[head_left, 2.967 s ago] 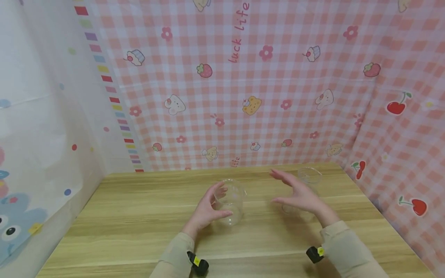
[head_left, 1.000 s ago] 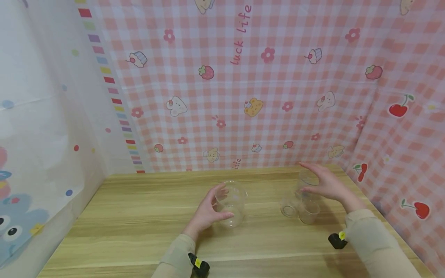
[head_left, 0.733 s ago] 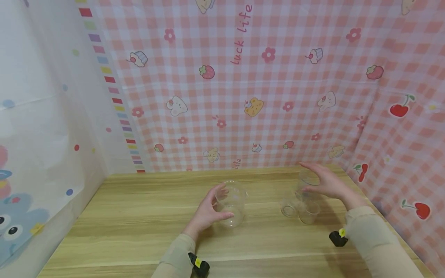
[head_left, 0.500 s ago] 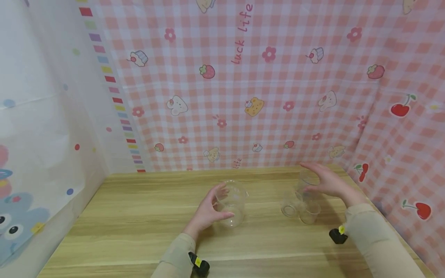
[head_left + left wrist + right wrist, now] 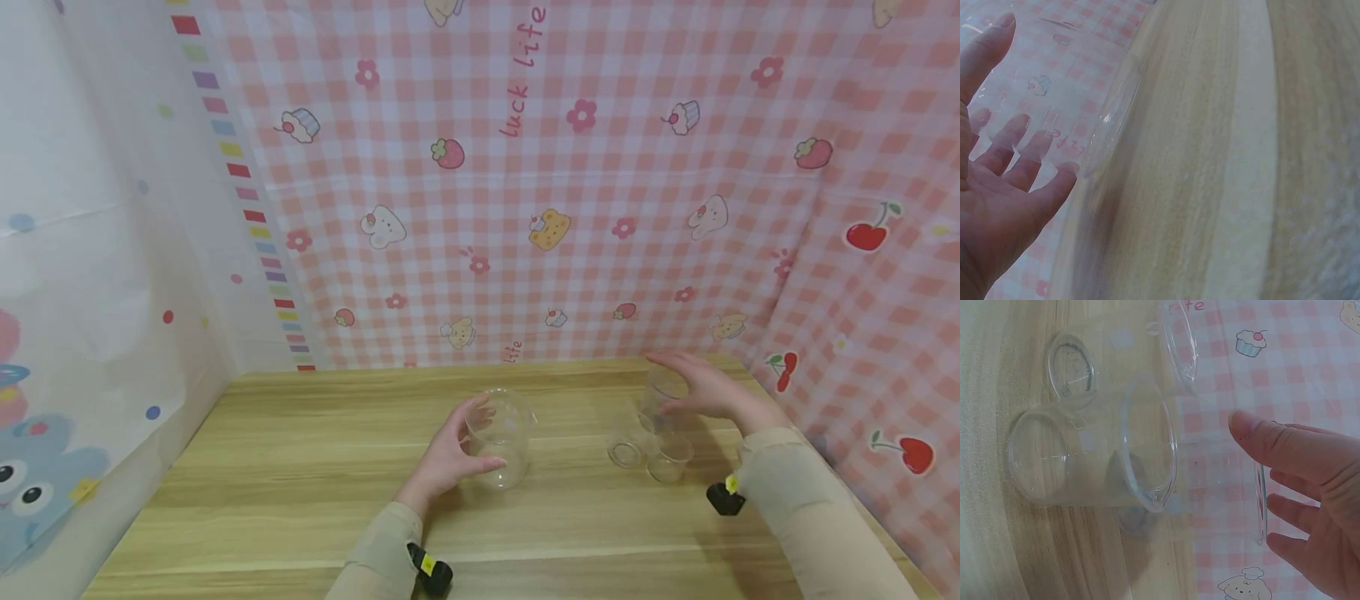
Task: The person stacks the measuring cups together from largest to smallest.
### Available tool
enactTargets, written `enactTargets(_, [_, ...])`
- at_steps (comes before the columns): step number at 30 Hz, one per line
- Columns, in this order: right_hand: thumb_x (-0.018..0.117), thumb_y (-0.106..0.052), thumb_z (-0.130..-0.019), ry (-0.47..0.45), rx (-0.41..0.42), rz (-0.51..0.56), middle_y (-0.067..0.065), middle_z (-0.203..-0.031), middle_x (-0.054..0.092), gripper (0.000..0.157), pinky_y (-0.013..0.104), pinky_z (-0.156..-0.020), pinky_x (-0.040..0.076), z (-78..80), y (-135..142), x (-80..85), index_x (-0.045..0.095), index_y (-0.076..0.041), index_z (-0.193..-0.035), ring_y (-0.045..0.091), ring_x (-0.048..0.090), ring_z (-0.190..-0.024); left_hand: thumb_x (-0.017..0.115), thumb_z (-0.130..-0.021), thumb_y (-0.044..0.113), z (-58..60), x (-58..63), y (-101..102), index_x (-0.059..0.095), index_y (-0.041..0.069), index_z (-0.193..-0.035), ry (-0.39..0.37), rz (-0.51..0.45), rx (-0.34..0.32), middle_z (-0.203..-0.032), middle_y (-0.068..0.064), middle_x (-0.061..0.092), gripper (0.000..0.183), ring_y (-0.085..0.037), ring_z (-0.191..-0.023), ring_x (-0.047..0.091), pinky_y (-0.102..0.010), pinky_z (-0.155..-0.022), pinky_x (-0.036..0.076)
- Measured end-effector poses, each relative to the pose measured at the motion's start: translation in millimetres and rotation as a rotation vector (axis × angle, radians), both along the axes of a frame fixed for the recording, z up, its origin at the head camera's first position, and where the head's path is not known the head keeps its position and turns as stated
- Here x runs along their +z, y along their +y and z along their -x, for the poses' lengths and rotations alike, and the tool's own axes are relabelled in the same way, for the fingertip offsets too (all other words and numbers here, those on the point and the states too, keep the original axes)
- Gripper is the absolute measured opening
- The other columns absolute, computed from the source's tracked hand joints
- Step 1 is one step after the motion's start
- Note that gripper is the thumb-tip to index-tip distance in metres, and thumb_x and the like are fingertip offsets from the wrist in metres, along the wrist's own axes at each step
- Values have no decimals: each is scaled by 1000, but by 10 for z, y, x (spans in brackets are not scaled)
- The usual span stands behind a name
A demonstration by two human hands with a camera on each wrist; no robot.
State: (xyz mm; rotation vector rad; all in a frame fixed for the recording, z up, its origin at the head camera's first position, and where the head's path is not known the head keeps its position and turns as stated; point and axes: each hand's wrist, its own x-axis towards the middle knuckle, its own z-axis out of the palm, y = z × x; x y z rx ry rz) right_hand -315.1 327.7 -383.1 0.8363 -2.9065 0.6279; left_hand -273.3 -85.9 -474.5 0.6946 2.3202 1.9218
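In the head view my left hand (image 5: 448, 457) holds a large clear beaker (image 5: 512, 450) standing at mid-table, thumb on its near side and fingers round its far side. The left wrist view shows those fingertips through the clear wall. My right hand (image 5: 705, 393) is at the rear beaker (image 5: 658, 421) on the right, thumb and fingers spread apart. In the right wrist view its fingertips are right at that beaker's rim (image 5: 1261, 512) and the thumb reaches past the rim. A front beaker (image 5: 1088, 465) and another clear beaker (image 5: 1116, 347) stand beside it.
The wooden table (image 5: 300, 467) carries the glassware. A pink checked cloth (image 5: 480, 192) hangs along the back edge and the right side. On the left hangs a white cloth (image 5: 90, 275) with printed figures. The right-hand beakers stand close together, overlapping in view.
My right hand has moved right and back from beside the beaker group to the rear beaker's rim, and has shifted only slightly in the last second. The left hand stays on the large beaker.
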Motion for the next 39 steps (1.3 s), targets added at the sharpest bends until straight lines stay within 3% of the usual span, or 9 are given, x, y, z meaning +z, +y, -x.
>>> enactTargets(14, [84, -13, -78, -55, -7, -34, 37, -141, 40, 77, 69, -101, 33, 69, 34, 3, 44, 10, -140, 57, 35, -128, 86, -76, 7, 10, -2, 3, 35, 17, -152, -2, 6, -1, -145, -15, 49, 91, -32, -134, 45, -57, -108, 34])
enactTargets(39, [83, -13, -77, -120, -28, -94, 40, -142, 37, 70, 67, -100, 35, 116, 47, 73, 50, 10, -135, 59, 35, -128, 85, -76, 4, -4, 2, 2, 35, 15, -151, 5, -17, -12, -145, -20, 47, 91, -35, -134, 44, -60, -108, 32])
